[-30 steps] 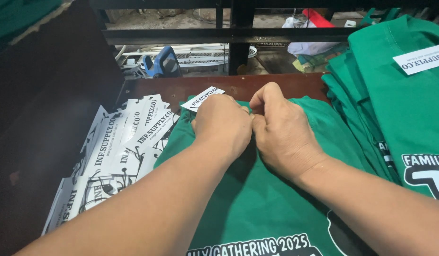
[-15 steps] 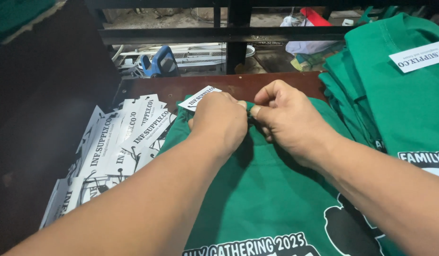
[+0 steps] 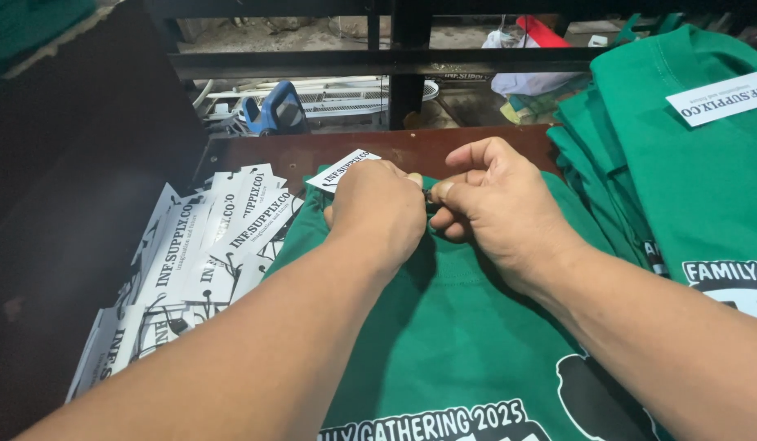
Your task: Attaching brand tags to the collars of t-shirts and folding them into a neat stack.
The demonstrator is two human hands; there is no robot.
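Forearms come in from the near edge, both reaching up to the collar end of a green T-shirt point(image 3: 444, 335) laid flat on the reddish-brown table point(image 3: 313, 153). White printed lettering and a dark graphic show on the shirt's near part, cut off by the bottom of the view.

Compared with a second ago, the right hand point(image 3: 501, 214) has loosened out of its bunched position: the index finger is now raised and stretched toward the left hand point(image 3: 377, 211), and thumb and forefinger meet in a fine pinch right at the neckline, where something small and dark sits between the two hands. It may be a pin or tag fastener, but it is too tiny to be sure. The left hand has hardly shifted; it is curled knuckles-up, clenched on the collar fabric, with a white paper hang tag point(image 3: 342, 169) sticking out from under it on the far left side. So the work at the collar has narrowed from gathering cloth to a fingertip job at one spot.

To the left, a spread pile of white paper tags point(image 3: 200, 253) lies beside the shirt. To the right, a stack of folded green shirts point(image 3: 681, 171) rises, with a white tag point(image 3: 720, 96) lying on top. Farther off, beyond the table's far edge, a dark metal rail point(image 3: 378, 61) crosses, with a blue object point(image 3: 268, 110) behind it.
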